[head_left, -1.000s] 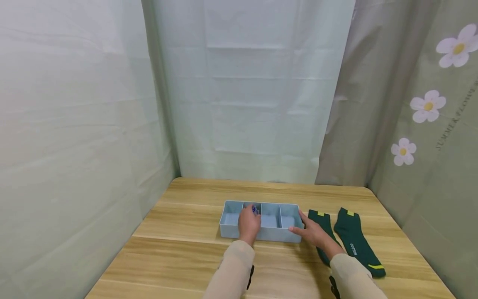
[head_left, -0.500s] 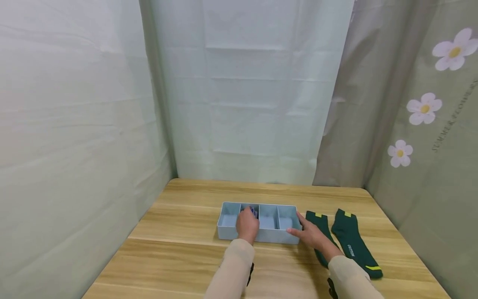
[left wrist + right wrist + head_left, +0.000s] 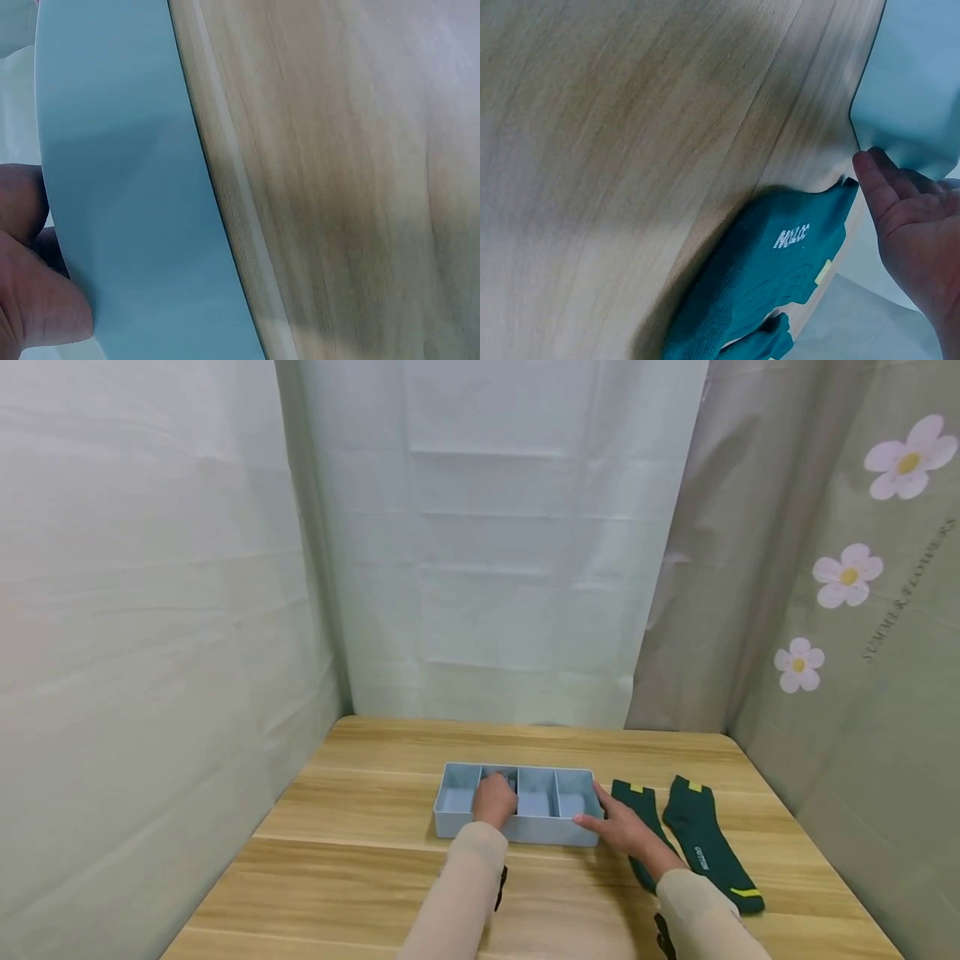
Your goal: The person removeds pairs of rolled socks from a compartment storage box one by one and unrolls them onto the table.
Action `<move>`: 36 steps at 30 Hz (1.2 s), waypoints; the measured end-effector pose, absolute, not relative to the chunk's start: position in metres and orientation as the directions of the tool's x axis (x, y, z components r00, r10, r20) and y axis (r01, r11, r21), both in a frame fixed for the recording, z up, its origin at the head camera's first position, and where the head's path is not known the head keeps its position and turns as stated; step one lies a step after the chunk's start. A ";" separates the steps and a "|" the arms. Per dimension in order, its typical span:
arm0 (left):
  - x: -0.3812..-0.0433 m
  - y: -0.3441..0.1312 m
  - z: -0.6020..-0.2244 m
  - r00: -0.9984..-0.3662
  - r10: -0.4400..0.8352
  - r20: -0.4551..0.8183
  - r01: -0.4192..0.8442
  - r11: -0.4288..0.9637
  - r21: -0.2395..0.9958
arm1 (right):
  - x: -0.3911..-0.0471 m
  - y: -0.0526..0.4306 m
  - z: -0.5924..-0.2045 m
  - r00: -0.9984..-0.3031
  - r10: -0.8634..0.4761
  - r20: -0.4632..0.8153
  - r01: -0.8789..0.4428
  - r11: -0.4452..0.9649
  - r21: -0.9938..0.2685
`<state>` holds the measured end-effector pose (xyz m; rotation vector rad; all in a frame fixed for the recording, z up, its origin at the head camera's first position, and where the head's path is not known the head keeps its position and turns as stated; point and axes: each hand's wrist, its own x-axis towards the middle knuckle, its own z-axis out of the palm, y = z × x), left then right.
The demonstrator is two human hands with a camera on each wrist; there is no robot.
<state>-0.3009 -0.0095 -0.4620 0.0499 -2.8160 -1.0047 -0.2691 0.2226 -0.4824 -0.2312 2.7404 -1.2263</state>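
On the table stands a light blue-grey storage box (image 3: 551, 831) divided into several compartments in a row. My left hand (image 3: 495, 800) reaches into the second compartment from the left, fingers bent downward. A bit of a small blue-grey bundle (image 3: 510, 781) shows by its fingertips; the rest is hidden. In the left wrist view, bent fingers (image 3: 45, 304) come over the box rim. My right hand (image 3: 626, 831) rests against the box's right front corner, thumb at the front wall and extended fingers along the right end. The right wrist view shows these fingers (image 3: 877, 184) against the end wall.
Two dark green socks with yellow marks lie right of the box: one sock (image 3: 637, 797) partly under the right forearm, the other sock (image 3: 708, 835) farther right. The wooden table (image 3: 337, 860) has curtains (image 3: 487, 568) behind and on both sides.
My left hand has sunk lower into the second compartment, and the blue-grey bundle has gone down with it, now mostly out of sight. The right hand stays at the box corner.
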 end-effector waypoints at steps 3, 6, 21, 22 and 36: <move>-0.304 -0.009 -0.466 -0.989 -0.088 0.119 0.008 0.771 0.637 | -0.269 0.222 -0.482 -0.980 -0.190 -0.058 -0.084 0.662 -0.744; -0.306 -0.008 -0.469 -0.986 -0.102 0.131 0.008 0.759 0.651 | -0.269 0.222 -0.482 -0.980 -0.190 -0.061 -0.084 0.668 -0.739; -0.300 -0.014 -0.466 -0.950 -0.139 0.278 0.110 0.686 0.719 | -0.270 0.223 -0.483 -0.980 -0.185 -0.067 -0.076 0.670 -0.739; -0.300 -0.014 -0.465 -0.947 -0.141 0.288 0.119 0.682 0.722 | -0.271 0.223 -0.482 -0.980 -0.188 -0.065 -0.080 0.672 -0.737; -0.304 -0.026 -0.449 -0.959 -0.096 0.266 0.138 0.662 0.737 | -0.271 0.224 -0.484 -0.979 -0.194 -0.064 -0.082 0.663 -0.744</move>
